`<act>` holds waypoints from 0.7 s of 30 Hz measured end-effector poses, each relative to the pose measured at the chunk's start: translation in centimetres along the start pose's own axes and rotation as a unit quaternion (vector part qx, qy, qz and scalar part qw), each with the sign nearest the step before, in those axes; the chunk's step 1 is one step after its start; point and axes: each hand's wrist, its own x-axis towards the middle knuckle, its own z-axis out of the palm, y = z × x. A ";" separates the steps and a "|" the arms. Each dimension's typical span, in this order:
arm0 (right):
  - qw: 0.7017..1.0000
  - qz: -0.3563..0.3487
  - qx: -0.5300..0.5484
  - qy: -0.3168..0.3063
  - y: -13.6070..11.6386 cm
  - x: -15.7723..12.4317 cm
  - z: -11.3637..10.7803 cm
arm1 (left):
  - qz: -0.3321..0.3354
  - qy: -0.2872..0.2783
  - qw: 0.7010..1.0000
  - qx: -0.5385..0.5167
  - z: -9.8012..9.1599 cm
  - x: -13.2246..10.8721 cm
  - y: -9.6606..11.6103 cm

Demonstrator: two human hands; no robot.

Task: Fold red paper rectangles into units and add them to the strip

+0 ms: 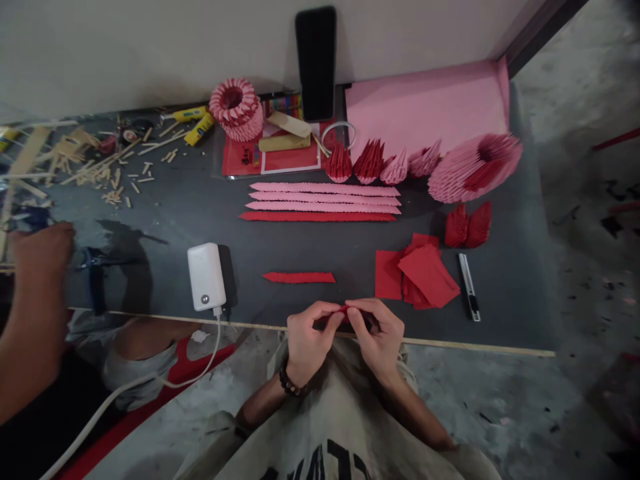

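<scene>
Closely at the near edge of the dark table, a small red paper piece is pinched between the left hand and the right hand; both hands are narrowed, fingertips closed on the piece from either side, and a beaded bracelet is worn on the left wrist. Just beyond the hands, at eleven o'clock, a short red strip is laid flat. At one o'clock a loose stack of red paper squares is spread, with a utility knife just beside it at three o'clock. At ten o'clock a white charger is set, its cable led off the near edge. Farther out at twelve o'clock, three pink strips and a long red strip are lined up side by side. At two o'clock a pink folded-paper model is seen. A dark phone is propped upright against the wall at twelve o'clock. Far off at nine o'clock, another person's hand is rested near scattered wooden sticks.
</scene>
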 end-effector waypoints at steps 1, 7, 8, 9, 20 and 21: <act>1.000 0.003 -0.002 0.005 0.0 0.0 0.0 | 0.000 -0.001 1.000 0.001 0.1 -0.1 0.1; 0.999 0.001 -0.044 0.021 0.0 0.1 0.2 | 0.054 0.012 0.998 0.043 0.5 -0.3 0.2; 0.999 -0.001 -0.044 0.016 0.1 0.1 0.1 | 0.068 0.026 0.996 0.054 0.5 -0.2 0.1; 0.999 -0.003 -0.040 0.008 0.1 0.2 0.1 | 0.078 0.041 0.994 0.063 0.4 -0.1 0.1; 1.000 -0.008 0.015 0.006 0.1 0.8 0.2 | 0.051 0.020 0.998 0.035 -0.3 0.3 0.4; 1.000 -0.002 0.028 -0.002 0.2 0.8 0.2 | 0.039 0.018 0.999 0.023 -0.3 0.3 0.5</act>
